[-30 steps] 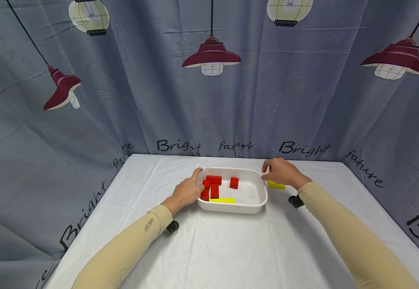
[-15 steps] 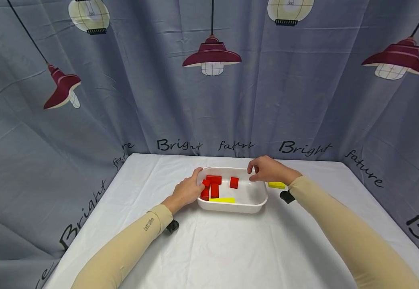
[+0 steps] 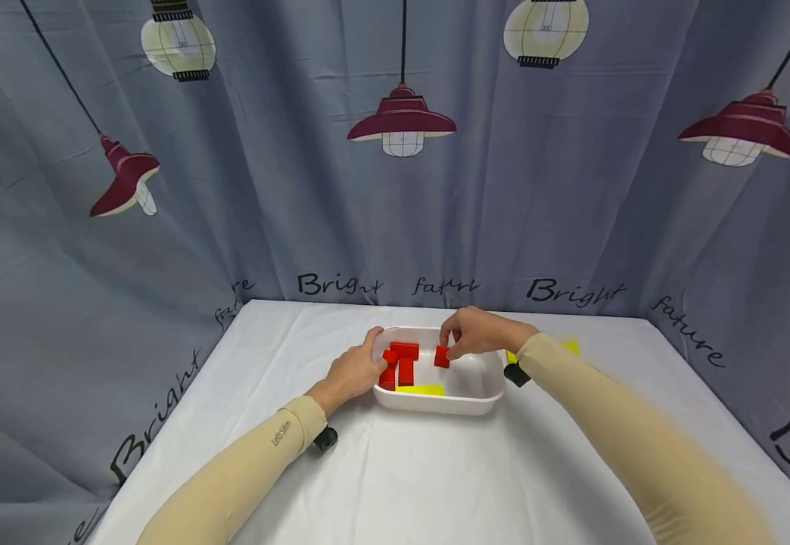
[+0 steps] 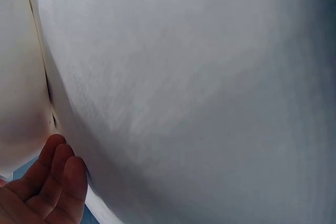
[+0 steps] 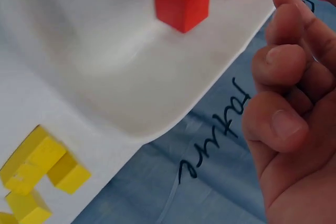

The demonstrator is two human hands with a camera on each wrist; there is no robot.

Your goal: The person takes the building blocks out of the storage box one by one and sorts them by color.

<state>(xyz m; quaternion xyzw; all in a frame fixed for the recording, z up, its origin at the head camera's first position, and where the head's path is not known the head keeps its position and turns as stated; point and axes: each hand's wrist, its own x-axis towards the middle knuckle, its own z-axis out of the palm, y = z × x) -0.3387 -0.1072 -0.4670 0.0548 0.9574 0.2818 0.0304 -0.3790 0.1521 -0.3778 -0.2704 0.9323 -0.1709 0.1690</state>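
Observation:
My left hand [image 3: 350,372] grips the left end of a white plastic tray [image 3: 436,404], thumb at the inner side. Its fingertips lie along a pale wall in the left wrist view. My right hand [image 3: 482,333] hangs over the tray, index finger and thumb on either side of a red cube [image 3: 441,357]. In the right wrist view this cube [image 5: 181,4] sits on the tray floor, apart from the visible bent fingers. Red blocks [image 3: 405,371] cluster at the tray's left end, with a yellow block [image 3: 421,390] along the near wall.
Yellow blocks [image 5: 34,158] lie on the white-covered table right of the tray, partly behind the right forearm in the head view. A grey-blue curtain [image 3: 572,189] printed with lamps stands behind the table.
My right hand has moved left from the tray's right rim to the red cube. The left hand stays on the tray. The head view has tilted up slightly.

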